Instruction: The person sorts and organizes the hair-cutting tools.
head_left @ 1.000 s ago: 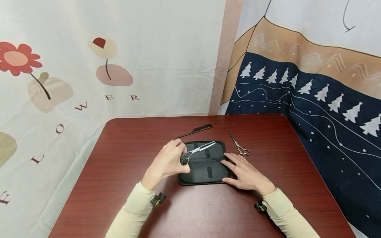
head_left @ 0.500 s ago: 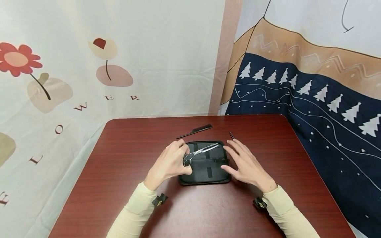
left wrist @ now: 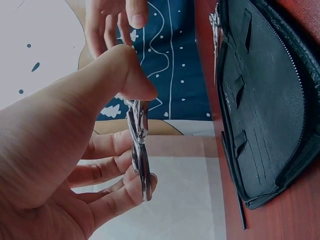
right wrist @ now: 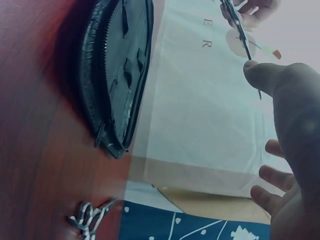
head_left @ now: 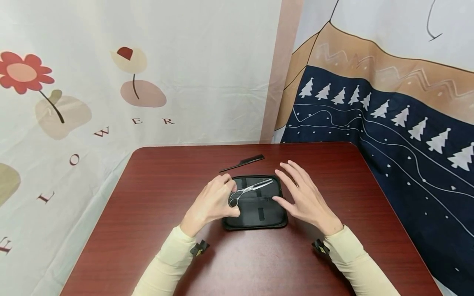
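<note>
My left hand (head_left: 212,203) grips silver hairdressing scissors (head_left: 255,186) by the finger loops, between thumb and fingers. The blades point up and right in the head view. Below them a black zip case (head_left: 255,213) lies unfolded on the table, elastic loops showing inside. In the left wrist view the scissors (left wrist: 143,167) are edge-on, well apart from the case. Beside the case's right edge my right hand (head_left: 309,201) is raised, fingers spread and holding nothing. A second pair of scissors (right wrist: 90,220) lies on the table, hidden behind the right hand in the head view.
Behind the case lies a black tail comb (head_left: 244,162) on the reddish-brown table (head_left: 166,172). Printed cloths hang beyond the table, one pale with flowers (head_left: 207,74), one dark blue with white trees (head_left: 333,111).
My right hand has lifted off the case's right edge and moved up, covering the second scissors. The left hand has shifted slightly right with its scissors.
</note>
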Available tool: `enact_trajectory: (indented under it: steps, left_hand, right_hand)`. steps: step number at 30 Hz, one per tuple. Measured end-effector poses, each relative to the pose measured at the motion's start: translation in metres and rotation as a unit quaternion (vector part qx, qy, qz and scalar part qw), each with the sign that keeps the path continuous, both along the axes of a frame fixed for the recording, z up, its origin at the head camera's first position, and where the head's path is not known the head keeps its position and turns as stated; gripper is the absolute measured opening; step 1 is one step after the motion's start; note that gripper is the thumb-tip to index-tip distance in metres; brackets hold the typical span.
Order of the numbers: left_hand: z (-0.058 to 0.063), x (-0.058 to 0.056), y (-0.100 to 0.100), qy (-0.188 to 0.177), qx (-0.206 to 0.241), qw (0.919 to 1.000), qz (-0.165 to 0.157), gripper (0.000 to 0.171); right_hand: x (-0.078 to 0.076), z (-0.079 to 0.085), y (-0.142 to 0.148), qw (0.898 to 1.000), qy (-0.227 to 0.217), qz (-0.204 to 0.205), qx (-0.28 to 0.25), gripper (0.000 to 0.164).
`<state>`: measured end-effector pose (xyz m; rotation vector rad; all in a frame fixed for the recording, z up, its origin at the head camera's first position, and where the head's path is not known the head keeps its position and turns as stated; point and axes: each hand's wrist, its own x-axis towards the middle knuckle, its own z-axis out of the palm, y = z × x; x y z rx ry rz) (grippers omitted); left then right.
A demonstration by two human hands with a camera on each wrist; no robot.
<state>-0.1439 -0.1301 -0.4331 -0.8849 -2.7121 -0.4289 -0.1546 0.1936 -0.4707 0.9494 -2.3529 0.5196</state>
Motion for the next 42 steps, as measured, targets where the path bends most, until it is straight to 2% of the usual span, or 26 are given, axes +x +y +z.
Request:
enact_trajectory:
  steps: [3, 7, 9, 11, 16, 23, 29, 37, 42]
  left_hand:
    - [0.000, 0.000, 0.000, 0.004, 0.000, 1.0000, -0.001, 0.038]
    - [0.000, 0.001, 0.001, 0.005, 0.001, 1.0000, -0.003, 0.037]
    - [0.001, 0.002, 0.001, 0.003, 0.002, 1.0000, -0.003, 0.037]
    - [0.001, 0.003, 0.001, 0.000, 0.000, 1.0000, -0.003, 0.037]
    - [0.002, 0.003, 0.002, -0.001, -0.005, 1.0000, -0.003, 0.037]
    - [0.003, 0.003, 0.004, -0.006, -0.007, 0.9999, -0.006, 0.036]
    - [0.003, 0.003, 0.006, -0.020, -0.007, 0.9997, -0.008, 0.036]
    - [0.005, 0.004, 0.007, -0.073, 0.003, 0.9973, -0.009, 0.036]
    - [0.004, 0.005, 0.008, -0.078, 0.007, 0.9968, -0.015, 0.035]
  right_hand:
    - [-0.002, 0.003, -0.004, 0.999, 0.031, 0.022, 0.018, 0.081]
    - [-0.006, 0.003, -0.010, 0.995, 0.077, 0.053, 0.039, 0.056]
    - [-0.008, 0.003, -0.013, 0.992, 0.098, 0.066, 0.045, 0.048]
    - [-0.008, 0.003, -0.015, 0.989, 0.114, 0.073, 0.050, 0.047]
    - [-0.008, 0.004, -0.020, 0.987, 0.128, 0.075, 0.068, 0.059]
    - [-0.010, 0.005, -0.024, 0.980, 0.153, 0.085, 0.099, 0.028]
    - [-0.009, 0.005, -0.026, 0.973, 0.179, 0.080, 0.124, 0.040]
    - [-0.013, 0.001, -0.026, 0.969, 0.198, 0.084, 0.123, 0.037]
    - [-0.017, -0.004, -0.027, 0.964, 0.223, 0.096, 0.110, 0.035]
